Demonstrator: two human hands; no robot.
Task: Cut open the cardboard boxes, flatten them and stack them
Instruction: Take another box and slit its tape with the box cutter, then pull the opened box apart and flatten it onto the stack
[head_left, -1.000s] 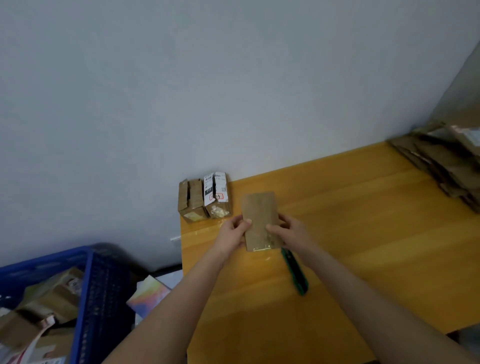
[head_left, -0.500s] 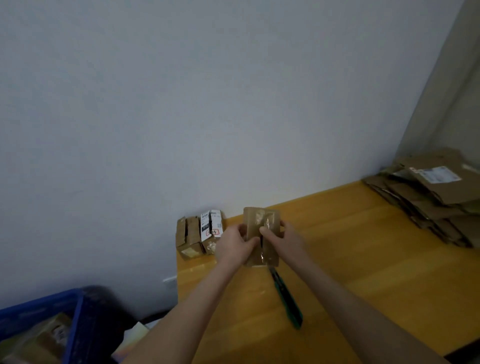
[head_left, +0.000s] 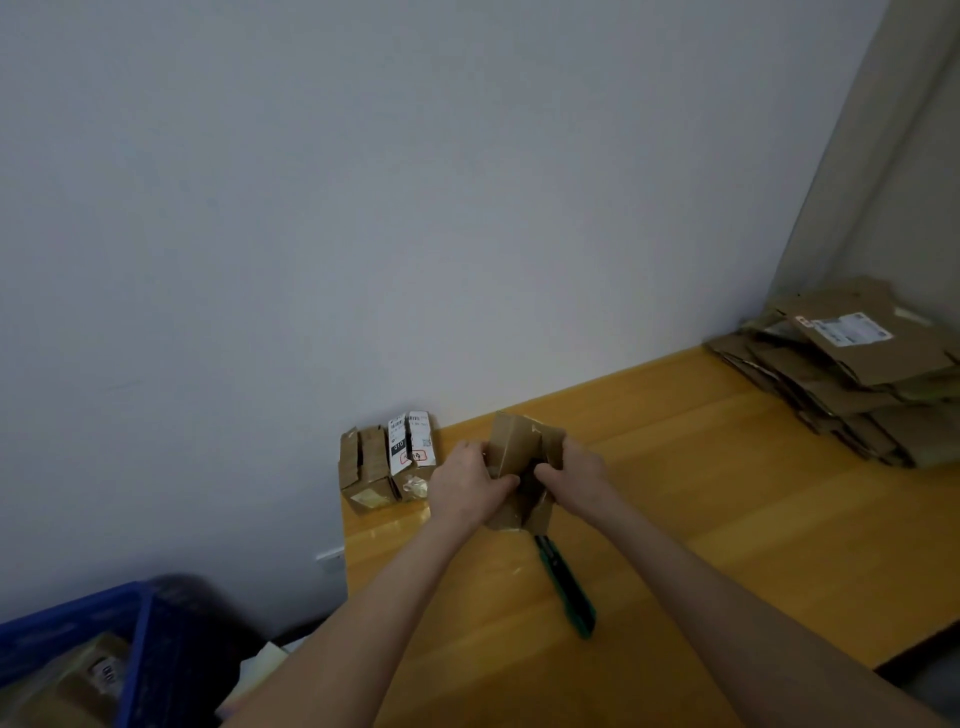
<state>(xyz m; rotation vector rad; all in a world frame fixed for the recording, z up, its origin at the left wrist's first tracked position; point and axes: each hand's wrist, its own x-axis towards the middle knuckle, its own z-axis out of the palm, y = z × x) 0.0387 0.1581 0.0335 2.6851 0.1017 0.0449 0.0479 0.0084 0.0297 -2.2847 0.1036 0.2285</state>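
Wooden table (head_left: 701, 525) below a grey wall (head_left: 415, 208): left hand (head_left: 467, 483) and right hand (head_left: 576, 470) clamp curled fingers on a small cardboard box (head_left: 514, 447); knife (head_left: 566, 592) at its 6 o'clock, flattened stack (head_left: 857, 395) toward 3 o'clock

Yellow wooden bench (head_left: 727, 519): two small boxes (head_left: 387, 467) stand side by side at the far left corner. A green knife (head_left: 566, 587) lies near the front. A stack of flattened cardboard (head_left: 857, 384) sits far right.

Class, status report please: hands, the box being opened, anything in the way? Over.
Left hand, right hand both grip the box. Box partly open, not flat. Knife lies on the table, untouched; nothing blocking.
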